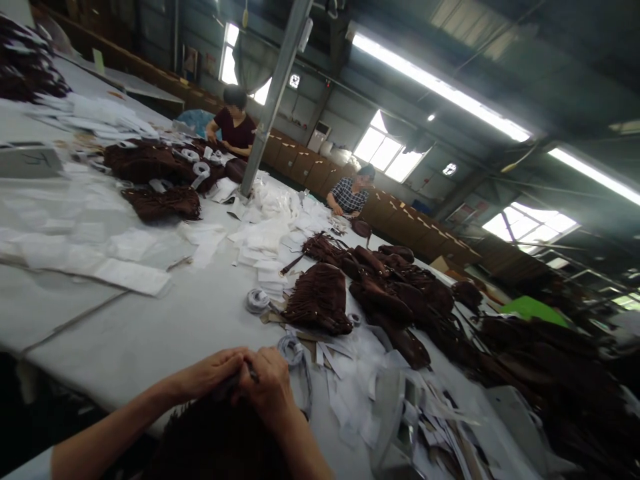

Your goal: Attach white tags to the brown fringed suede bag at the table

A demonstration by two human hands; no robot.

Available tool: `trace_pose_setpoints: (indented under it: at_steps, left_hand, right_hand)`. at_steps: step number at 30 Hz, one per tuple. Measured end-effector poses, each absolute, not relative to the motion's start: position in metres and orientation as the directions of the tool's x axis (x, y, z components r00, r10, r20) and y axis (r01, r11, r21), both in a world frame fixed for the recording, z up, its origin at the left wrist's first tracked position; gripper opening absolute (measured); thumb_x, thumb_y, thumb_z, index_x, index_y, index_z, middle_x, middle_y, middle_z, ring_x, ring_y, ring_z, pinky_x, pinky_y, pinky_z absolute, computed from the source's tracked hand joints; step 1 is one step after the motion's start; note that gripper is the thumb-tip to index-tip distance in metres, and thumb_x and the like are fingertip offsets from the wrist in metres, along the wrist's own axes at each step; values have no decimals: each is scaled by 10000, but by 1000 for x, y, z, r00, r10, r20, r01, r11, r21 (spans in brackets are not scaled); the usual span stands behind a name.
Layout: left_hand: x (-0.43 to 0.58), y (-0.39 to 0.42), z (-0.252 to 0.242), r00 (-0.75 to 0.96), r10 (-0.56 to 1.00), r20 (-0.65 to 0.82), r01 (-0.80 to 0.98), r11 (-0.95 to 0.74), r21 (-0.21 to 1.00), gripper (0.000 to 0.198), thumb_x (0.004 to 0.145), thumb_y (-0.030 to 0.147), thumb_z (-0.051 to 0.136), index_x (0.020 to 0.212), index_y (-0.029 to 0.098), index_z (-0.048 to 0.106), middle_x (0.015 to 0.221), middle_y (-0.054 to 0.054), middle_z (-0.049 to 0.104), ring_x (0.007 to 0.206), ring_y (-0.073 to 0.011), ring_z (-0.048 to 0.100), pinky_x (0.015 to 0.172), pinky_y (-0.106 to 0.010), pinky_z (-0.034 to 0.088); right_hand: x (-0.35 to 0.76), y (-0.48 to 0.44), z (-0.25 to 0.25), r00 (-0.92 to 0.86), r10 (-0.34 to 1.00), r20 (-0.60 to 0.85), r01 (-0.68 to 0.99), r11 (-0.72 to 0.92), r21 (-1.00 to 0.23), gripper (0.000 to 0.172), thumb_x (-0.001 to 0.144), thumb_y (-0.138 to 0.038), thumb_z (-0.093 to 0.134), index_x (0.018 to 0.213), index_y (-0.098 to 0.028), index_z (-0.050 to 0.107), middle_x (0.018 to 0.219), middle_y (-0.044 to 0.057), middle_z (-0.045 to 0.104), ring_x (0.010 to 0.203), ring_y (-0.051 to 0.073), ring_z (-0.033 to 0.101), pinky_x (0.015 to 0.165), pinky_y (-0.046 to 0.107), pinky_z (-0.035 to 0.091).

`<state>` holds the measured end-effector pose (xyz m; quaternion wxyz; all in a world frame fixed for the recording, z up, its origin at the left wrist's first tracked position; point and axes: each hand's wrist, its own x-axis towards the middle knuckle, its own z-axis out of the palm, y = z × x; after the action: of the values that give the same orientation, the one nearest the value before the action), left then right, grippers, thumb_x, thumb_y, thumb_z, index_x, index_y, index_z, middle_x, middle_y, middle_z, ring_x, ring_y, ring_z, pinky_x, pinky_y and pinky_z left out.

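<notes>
My left hand and my right hand meet at the near edge of the table, fingers pinched together on a small dark part at the top of a brown fringed bag that lies under my wrists. What exactly the fingertips pinch is too small to name. Just beyond my right hand lies a grey strap or ribbon among white paper slips.
A long white table carries brown fringed bags, a heap of dark brown bags, white paper sheets and a tape roll. A metal post rises mid-table. Two other people work at the far side.
</notes>
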<state>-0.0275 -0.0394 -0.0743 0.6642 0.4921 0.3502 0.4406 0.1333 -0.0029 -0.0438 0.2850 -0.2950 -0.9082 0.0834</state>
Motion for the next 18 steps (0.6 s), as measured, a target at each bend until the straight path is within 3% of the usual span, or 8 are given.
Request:
trace_pose_setpoints:
  at_steps: [3, 7, 12, 15, 18]
  left_hand:
    - [-19, -42, -75, 419, 907, -38, -220, 142, 965, 478, 902, 550, 390, 823, 137, 617, 588, -14, 600, 516, -108, 479, 500, -198, 363]
    - [-18, -43, -72, 416, 909, -15, -284, 145, 948, 389, 886, 507, 475, 842, 145, 609, 628, -17, 618, 559, -112, 506, 540, -196, 381]
    - [-21, -40, -61, 520, 854, -23, -269, 190, 944, 430, 887, 508, 464, 750, 144, 646, 673, -35, 649, 675, -148, 553, 753, -255, 441]
    - [-20, -42, -59, 495, 868, -47, -222, 178, 958, 400, 882, 503, 480, 829, 152, 665, 805, -36, 667, 842, -175, 557, 888, -278, 403]
    - [-17, -45, -63, 433, 898, -74, -251, 199, 947, 374, 883, 487, 494, 867, 154, 664, 842, -33, 662, 874, -176, 553, 892, -268, 396]
  right_hand:
    - [136, -4, -46, -667, 534, 520, 474, 842, -256, 233, 912, -251, 400, 823, -192, 607, 652, 5, 561, 658, 148, 512, 688, 282, 373]
    - [136, -3, -40, -681, 491, 543, 445, 867, -225, 237, 919, -251, 380, 823, -190, 588, 642, 2, 545, 650, 147, 508, 672, 284, 375]
    - [139, 2, -36, -715, 442, 541, 408, 893, -191, 160, 882, -198, 422, 799, -187, 558, 648, -6, 535, 637, 137, 508, 668, 280, 382]
    - [144, 5, -38, -720, 427, 547, 401, 899, -175, 142, 867, -180, 431, 807, -185, 560, 638, -10, 529, 630, 135, 508, 660, 277, 381]
    - [146, 8, -41, -718, 426, 550, 396, 900, -181, 137, 866, -211, 446, 802, -190, 565, 627, -15, 527, 621, 133, 508, 658, 278, 380]
